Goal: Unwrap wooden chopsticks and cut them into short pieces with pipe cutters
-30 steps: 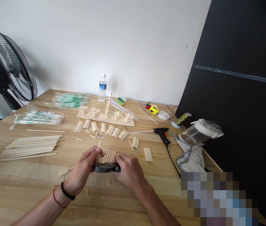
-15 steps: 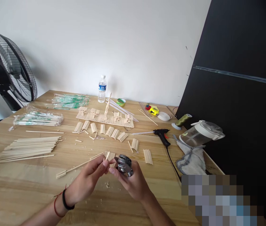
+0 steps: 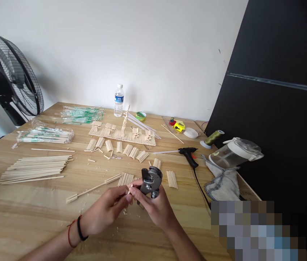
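Near the table's front middle, my left hand point(image 3: 111, 206) pinches a short wooden stick point(image 3: 131, 187), mostly hidden by the fingertips. My right hand point(image 3: 157, 208) is wrapped around a grey metal hand cutter point(image 3: 150, 181) with a rounded head, which points up and tilts left. Its thumb and fingertips meet those of my left hand at the stick. Just behind the hands lies a small panel of sticks point(image 3: 126, 179). Longer joined sticks point(image 3: 93, 189) stretch out to the left.
Several stick panels point(image 3: 128, 149) lie before a stick-built model point(image 3: 110, 134) with a thin tower. Loose sticks point(image 3: 35, 168) and bagged sticks point(image 3: 46, 135) are at left. A glue gun point(image 3: 188, 156), a cloth point(image 3: 221, 183) and a clear jug point(image 3: 233, 154) stand at right.
My right hand has turned the cutter so its head now stands higher and further right. Both hands' fingertips have come together around the stick, and my left hand has shifted slightly right.
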Demonstrator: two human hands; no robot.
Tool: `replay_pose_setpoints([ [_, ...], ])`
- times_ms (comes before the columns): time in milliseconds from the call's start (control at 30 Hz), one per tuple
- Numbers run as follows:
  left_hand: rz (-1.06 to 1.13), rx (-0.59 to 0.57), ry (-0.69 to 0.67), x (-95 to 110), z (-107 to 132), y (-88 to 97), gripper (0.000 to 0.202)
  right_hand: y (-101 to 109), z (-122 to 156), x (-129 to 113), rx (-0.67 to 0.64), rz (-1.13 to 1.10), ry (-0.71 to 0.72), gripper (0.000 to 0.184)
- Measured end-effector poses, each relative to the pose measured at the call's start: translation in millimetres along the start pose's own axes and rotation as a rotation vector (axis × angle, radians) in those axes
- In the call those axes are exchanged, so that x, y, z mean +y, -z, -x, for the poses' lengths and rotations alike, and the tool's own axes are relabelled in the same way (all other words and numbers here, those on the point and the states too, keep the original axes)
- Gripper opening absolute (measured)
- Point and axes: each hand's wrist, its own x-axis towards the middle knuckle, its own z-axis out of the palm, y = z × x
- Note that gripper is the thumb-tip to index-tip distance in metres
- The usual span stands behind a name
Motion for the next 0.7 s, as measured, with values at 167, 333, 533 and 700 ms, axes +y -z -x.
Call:
replay_pose_setpoints([
  [167,-0.016,0.004,0.043,-10.9,-4.1,3.0,0.025,3.1,-1.4,-1.2,0.004,0.019,0.031,0.024],
  [333,0.071,-0.018,0.046,-13.6,-3.7,6.4,0.011,4.3,-2.7,-2.7,-0.017,0.037,0.007,0.027],
  [533,0.05,0.035,-0.076,-5.4,3.0,12.3,0.026,3.6,-0.1,-2.8,-0.031,0.002,-0.041,0.027],
  [700,0.129,0.029,-0.095,-11.4,5.2,17.8,0.041,9.6,-0.4,-3.7,0.01,0.018,-0.029,0.027],
])
